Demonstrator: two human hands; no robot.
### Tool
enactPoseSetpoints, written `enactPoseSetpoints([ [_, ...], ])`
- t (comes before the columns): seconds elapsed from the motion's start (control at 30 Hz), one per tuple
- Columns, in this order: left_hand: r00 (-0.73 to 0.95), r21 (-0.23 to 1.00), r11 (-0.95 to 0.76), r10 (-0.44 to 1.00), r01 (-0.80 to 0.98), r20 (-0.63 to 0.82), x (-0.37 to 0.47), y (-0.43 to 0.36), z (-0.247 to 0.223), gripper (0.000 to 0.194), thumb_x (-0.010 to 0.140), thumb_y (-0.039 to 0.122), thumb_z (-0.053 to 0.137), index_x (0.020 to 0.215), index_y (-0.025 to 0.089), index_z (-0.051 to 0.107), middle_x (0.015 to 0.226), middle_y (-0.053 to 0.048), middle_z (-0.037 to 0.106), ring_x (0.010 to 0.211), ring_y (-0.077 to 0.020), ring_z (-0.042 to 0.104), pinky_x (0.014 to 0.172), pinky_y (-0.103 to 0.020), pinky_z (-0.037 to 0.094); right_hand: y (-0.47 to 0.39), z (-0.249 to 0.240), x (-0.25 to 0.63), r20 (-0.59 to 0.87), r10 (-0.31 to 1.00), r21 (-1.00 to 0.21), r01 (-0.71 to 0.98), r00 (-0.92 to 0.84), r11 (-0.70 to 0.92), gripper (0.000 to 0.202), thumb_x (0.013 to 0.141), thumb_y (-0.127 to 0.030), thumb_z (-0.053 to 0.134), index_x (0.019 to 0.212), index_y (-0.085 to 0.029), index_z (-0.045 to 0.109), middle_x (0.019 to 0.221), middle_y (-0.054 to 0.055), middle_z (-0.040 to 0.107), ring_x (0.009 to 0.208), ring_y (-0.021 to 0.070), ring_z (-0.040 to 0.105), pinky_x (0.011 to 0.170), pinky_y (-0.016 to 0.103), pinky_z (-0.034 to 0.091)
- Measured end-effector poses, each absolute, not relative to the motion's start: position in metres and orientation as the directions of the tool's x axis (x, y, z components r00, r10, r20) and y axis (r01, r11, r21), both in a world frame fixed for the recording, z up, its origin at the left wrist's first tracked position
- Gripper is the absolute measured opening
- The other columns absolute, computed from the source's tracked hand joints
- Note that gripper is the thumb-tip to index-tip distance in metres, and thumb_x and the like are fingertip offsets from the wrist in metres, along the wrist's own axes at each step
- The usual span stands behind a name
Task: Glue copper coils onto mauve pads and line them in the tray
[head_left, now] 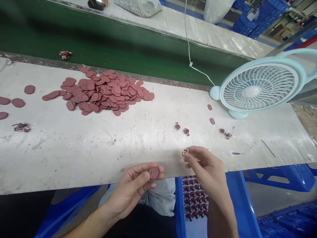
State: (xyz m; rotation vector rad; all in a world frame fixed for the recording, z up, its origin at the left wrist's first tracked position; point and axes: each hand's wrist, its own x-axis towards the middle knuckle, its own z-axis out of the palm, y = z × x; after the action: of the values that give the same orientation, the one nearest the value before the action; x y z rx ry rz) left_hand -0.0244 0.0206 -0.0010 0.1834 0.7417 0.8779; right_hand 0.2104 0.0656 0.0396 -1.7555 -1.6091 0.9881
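Observation:
My left hand (135, 186) holds a reddish oval disc (154, 173) with small holes, pinched between thumb and fingers just over the table's front edge. To its right, my right hand (204, 167) pinches a small white and dark red piece (185, 152) at its fingertips. Beyond the hands, two small dark red pieces (186, 132) lie on the white table (148, 132). A big heap of reddish discs (106, 91) spreads over the table's left half near the back.
A light blue fan (251, 92) stands at the back right, its white cable running upward. Below the front edge, a blue crate (241, 201) holds rows of dark red pieces (194, 198). Behind the table runs a green belt (148, 54); a person's fingers show beyond it.

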Motion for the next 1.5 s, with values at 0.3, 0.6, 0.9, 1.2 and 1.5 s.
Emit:
enactPoseSetpoints([
  [0.3, 0.379, 0.611, 0.545, 0.838, -0.574, -0.392, -0.019, 0.018, -0.001, 0.027, 0.083, 0.019, 0.077, 0.110, 0.024, 0.077, 0.123, -0.008, 0.075, 0.110, -0.0226, 0.071, 0.092, -0.030, 0.057, 0.016, 0.051, 0.170, -0.226, 0.963, -0.974, 0.020, -0.144, -0.226, 0.020, 0.087, -0.018, 0.071, 0.103, -0.029, 0.075, 0.098, 0.004, 0.076, 0.087, 0.0195, 0.074, 0.073, 0.028, 0.063],
  [0.6, 0.384, 0.634, 0.531, 0.846, -0.562, -0.369, -0.015, 0.016, 0.003, 0.028, 0.083, 0.015, 0.076, 0.109, 0.023, 0.076, 0.116, -0.008, 0.078, 0.105, -0.0221, 0.073, 0.094, -0.032, 0.057, 0.016, 0.047, 0.163, -0.162, 0.977, -0.976, 0.170, -0.139, -0.138, 0.026, 0.086, -0.017, 0.072, 0.108, -0.031, 0.075, 0.096, 0.002, 0.077, 0.083, 0.0187, 0.073, 0.072, 0.029, 0.062],
  [0.9, 0.301, 0.660, 0.511, 0.859, -0.551, -0.413, -0.009, 0.014, 0.006, 0.007, 0.080, 0.019, 0.078, 0.074, 0.016, 0.076, 0.109, -0.010, 0.078, 0.098, -0.0239, 0.072, 0.088, -0.035, 0.056, 0.012, 0.047, 0.163, -0.169, 0.978, -0.980, 0.130, -0.121, -0.153, 0.022, 0.086, -0.017, 0.073, 0.103, -0.031, 0.074, 0.095, 0.001, 0.074, 0.085, 0.0171, 0.072, 0.074, 0.027, 0.061],
  [1.2, 0.249, 0.698, 0.484, 0.874, -0.527, -0.418, -0.005, 0.011, 0.006, 0.008, 0.082, 0.018, 0.076, 0.076, 0.020, 0.081, 0.107, -0.010, 0.079, 0.101, -0.0280, 0.072, 0.086, -0.038, 0.058, 0.016, 0.041, 0.163, -0.304, 0.939, -0.945, -0.077, -0.158, -0.319, 0.017, 0.086, -0.019, 0.074, 0.102, -0.026, 0.074, 0.097, 0.003, 0.076, 0.084, 0.0171, 0.073, 0.076, 0.029, 0.062],
  [1.5, 0.244, 0.694, 0.474, 0.879, -0.541, -0.410, -0.002, 0.011, 0.006, 0.009, 0.083, 0.017, 0.075, 0.076, 0.021, 0.080, 0.109, -0.007, 0.079, 0.100, -0.0245, 0.073, 0.089, -0.035, 0.058, 0.015, 0.038, 0.158, -0.294, 0.952, -0.938, -0.167, -0.086, -0.305, 0.013, 0.084, -0.019, 0.076, 0.096, -0.024, 0.074, 0.089, 0.002, 0.078, 0.077, 0.0149, 0.074, 0.071, 0.026, 0.063],
])
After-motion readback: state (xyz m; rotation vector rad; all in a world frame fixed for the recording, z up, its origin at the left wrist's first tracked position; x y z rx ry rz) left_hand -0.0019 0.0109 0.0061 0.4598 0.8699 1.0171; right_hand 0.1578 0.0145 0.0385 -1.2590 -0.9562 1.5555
